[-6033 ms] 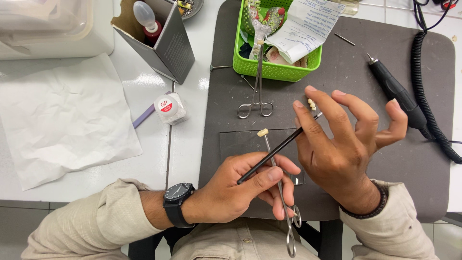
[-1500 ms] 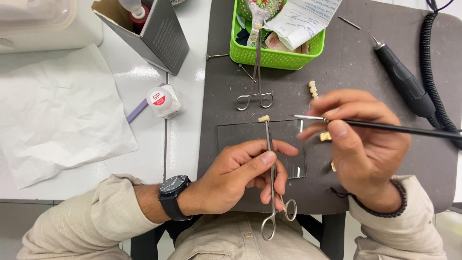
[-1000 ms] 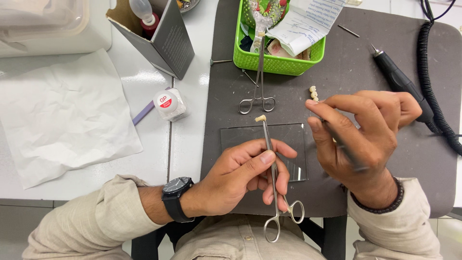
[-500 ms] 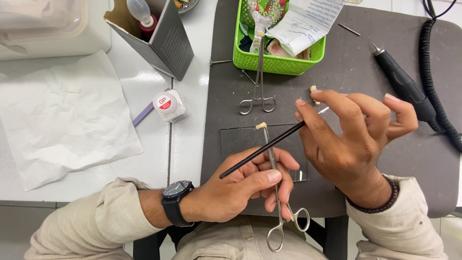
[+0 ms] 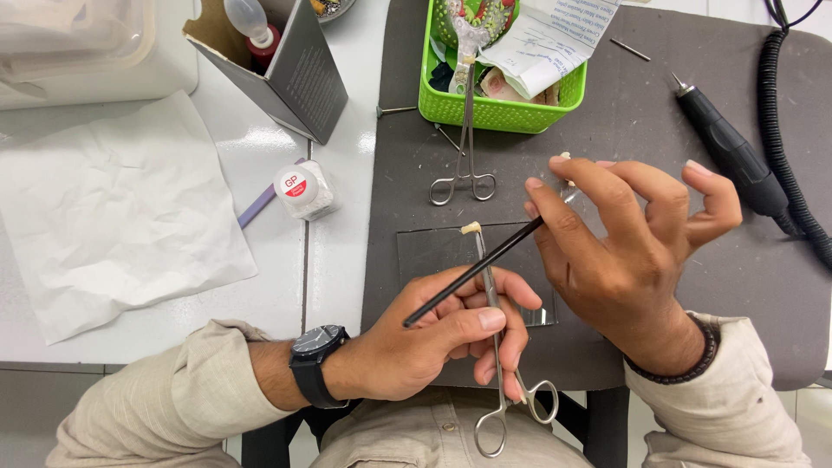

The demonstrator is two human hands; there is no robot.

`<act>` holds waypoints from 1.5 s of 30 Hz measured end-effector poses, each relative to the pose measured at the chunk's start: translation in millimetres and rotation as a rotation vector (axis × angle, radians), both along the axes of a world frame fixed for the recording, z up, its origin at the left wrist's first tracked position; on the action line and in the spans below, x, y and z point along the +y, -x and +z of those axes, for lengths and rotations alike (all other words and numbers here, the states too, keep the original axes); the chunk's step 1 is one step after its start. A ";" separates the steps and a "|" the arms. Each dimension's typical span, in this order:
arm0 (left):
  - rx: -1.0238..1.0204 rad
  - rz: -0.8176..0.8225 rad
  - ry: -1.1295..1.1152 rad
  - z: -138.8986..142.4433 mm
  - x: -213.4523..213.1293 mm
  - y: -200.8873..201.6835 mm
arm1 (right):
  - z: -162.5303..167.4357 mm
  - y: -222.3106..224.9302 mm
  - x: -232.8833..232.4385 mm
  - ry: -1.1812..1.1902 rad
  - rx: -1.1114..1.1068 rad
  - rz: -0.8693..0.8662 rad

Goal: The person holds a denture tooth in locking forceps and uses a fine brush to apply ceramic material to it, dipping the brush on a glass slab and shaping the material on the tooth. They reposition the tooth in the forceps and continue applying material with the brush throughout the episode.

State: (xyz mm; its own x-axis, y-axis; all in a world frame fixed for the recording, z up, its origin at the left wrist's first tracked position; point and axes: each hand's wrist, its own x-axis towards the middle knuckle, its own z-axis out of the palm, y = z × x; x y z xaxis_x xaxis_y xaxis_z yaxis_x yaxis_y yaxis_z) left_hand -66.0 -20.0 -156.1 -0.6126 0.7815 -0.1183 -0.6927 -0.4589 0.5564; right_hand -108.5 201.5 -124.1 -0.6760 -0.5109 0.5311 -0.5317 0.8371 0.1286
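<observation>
My left hand (image 5: 442,334) grips metal forceps (image 5: 496,347) whose tip clamps a small cream tooth-like piece (image 5: 470,229) over a dark glass slab (image 5: 433,251). My right hand (image 5: 624,251) holds a thin black brush (image 5: 472,273) between thumb and fingers. The brush slants down to the left and crosses over the forceps shaft. Several small cream pieces (image 5: 565,159) lie just behind my right fingers.
A dark mat (image 5: 659,113) covers the bench. A green basket (image 5: 498,108) with paper and tools stands at the back, a second pair of forceps (image 5: 465,139) leaning out. A black handpiece (image 5: 724,147) lies right. A small white jar (image 5: 299,189), grey box (image 5: 286,65) and tissue (image 5: 104,217) sit left.
My right hand turned the black brush from pointing right to slanting down-left across the forceps. The left hand kept the forceps almost still.
</observation>
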 end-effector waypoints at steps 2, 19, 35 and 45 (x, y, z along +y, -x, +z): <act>0.019 -0.006 0.015 -0.7 1.0 0.5 | -1.1 0.6 -0.8 0.066 -0.068 -0.006; 0.042 0.047 0.007 -2.5 4.6 -1.4 | -0.9 -2.7 3.4 0.067 -0.071 -0.020; 0.030 0.034 0.026 -3.3 3.7 -4.3 | -5.2 -6.2 6.9 0.042 -0.025 -0.028; -0.059 -0.006 -0.008 -7.0 1.4 -5.4 | -3.7 -10.4 7.3 0.077 -0.047 -0.028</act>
